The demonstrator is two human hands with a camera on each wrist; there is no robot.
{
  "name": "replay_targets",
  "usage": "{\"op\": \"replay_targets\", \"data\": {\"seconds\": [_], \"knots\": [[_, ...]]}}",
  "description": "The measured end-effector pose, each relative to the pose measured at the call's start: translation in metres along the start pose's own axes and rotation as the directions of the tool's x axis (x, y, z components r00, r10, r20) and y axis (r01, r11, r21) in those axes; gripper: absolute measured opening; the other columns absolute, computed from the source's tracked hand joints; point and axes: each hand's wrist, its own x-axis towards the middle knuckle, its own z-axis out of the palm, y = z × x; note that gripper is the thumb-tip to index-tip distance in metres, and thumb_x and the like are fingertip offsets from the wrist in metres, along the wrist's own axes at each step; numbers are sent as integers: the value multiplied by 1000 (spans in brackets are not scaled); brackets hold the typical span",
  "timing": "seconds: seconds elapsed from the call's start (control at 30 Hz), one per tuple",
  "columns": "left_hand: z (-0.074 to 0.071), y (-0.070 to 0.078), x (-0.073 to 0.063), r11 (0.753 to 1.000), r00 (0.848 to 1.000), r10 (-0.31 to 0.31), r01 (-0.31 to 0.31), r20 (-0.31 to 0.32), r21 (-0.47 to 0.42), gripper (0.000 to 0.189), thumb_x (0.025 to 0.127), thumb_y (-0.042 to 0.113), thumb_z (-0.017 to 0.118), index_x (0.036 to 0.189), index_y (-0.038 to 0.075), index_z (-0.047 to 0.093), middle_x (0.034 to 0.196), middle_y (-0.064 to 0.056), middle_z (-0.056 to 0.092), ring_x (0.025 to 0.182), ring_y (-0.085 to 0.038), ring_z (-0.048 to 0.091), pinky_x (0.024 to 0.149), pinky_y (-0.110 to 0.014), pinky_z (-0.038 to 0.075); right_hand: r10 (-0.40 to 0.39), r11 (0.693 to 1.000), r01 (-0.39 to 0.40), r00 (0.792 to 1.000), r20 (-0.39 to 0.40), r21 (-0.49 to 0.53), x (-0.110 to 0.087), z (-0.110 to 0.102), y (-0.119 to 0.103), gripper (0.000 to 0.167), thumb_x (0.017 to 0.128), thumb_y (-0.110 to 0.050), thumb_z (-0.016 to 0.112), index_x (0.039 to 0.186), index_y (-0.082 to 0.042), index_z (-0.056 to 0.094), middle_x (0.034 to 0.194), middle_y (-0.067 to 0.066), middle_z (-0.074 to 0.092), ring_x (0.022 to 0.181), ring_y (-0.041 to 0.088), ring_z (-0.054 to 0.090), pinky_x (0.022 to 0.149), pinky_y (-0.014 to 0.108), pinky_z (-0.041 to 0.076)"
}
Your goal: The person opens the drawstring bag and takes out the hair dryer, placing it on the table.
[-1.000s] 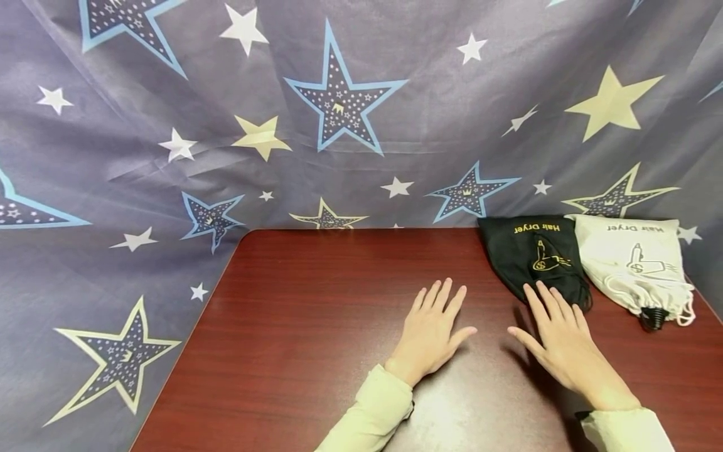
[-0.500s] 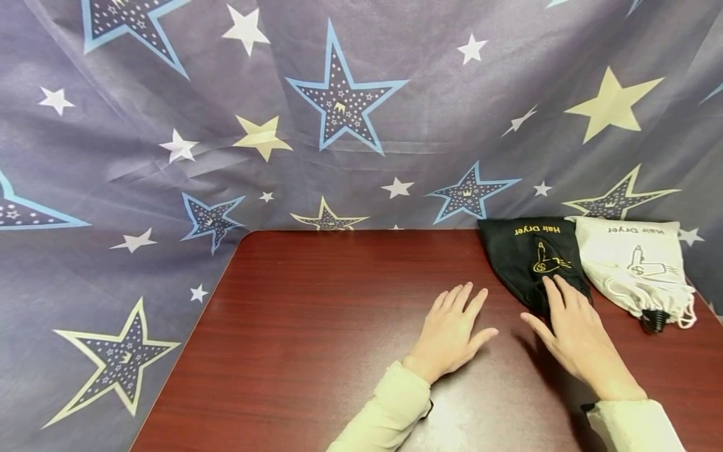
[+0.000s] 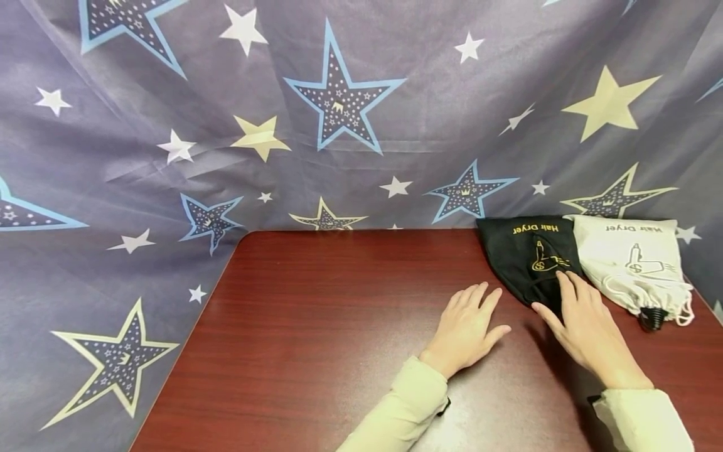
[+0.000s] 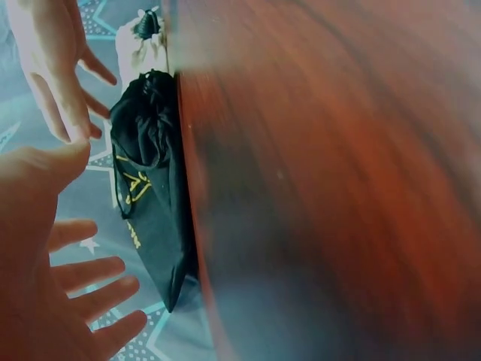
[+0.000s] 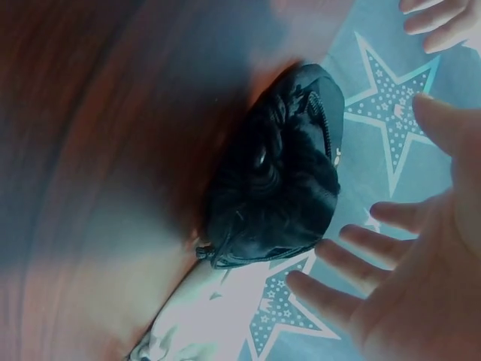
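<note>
A black drawstring bag (image 3: 516,251) with yellow "Hair Dryer" lettering and a dryer drawing lies at the table's back right. My right hand (image 3: 590,333) hovers over its gathered front end, fingers spread and overlapping the bag in the head view. The right wrist view shows the fingers (image 5: 349,263) apart beside the dark bundle (image 5: 278,173). To the left, my left hand (image 3: 465,329) is held over the table with straight fingers and nothing in it. A white drawstring bag (image 3: 627,251), with similar print, lies right of the black one, a black ribbed piece (image 3: 652,318) poking from its mouth.
The reddish-brown wooden table (image 3: 316,314) reaches back to a grey-purple curtain (image 3: 418,119) printed with stars. The table's left edge slants down toward the front. White cord loops (image 3: 687,307) hang off the white bag's mouth.
Both hands have moved to the right. The right hand has also come slightly forward, farther over the black bag's gathered end. Both bags have stayed in place.
</note>
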Motion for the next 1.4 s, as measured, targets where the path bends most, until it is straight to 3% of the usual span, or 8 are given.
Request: {"op": "replay_targets", "data": {"seconds": [0.23,0.47,0.83,1.07,1.4], "knots": [[4,6,9,1000,999,18,-18,-46,1,64,96,54,55,148,18,45,144,-4,51,133,-20,49,112,-34,37,2,1000,-2,1000,4,15,5,-3,6,67,95,-25,66,140,15,37,134,39,37,119,59,36,95,69,31],[7,14,21,1000,999,22,-22,-30,9,63,96,53,56,148,18,45,144,-3,52,133,-19,49,111,-33,38,14,999,-15,1000,7,33,11,-6,13,63,95,-21,65,138,16,37,132,40,38,120,58,36,96,68,30],[8,27,40,999,1000,19,-20,8,36,57,98,50,55,146,21,47,144,1,52,132,-15,49,111,-29,37,81,993,-88,993,82,75,19,-6,26,67,99,-25,60,142,17,31,136,43,35,122,61,33,97,71,28],[13,33,52,999,1000,24,-24,8,45,56,98,51,54,145,21,48,142,1,52,132,-14,49,111,-30,38,43,993,-50,997,67,108,27,-4,32,64,96,-17,63,141,17,33,135,43,37,123,60,35,102,69,27],[20,37,63,998,1000,20,-20,4,63,56,97,51,55,144,21,49,138,4,54,130,-13,50,108,-29,39,24,992,-32,997,71,120,32,-3,35,59,92,-8,65,139,15,37,131,42,41,120,59,38,97,69,30]]}}
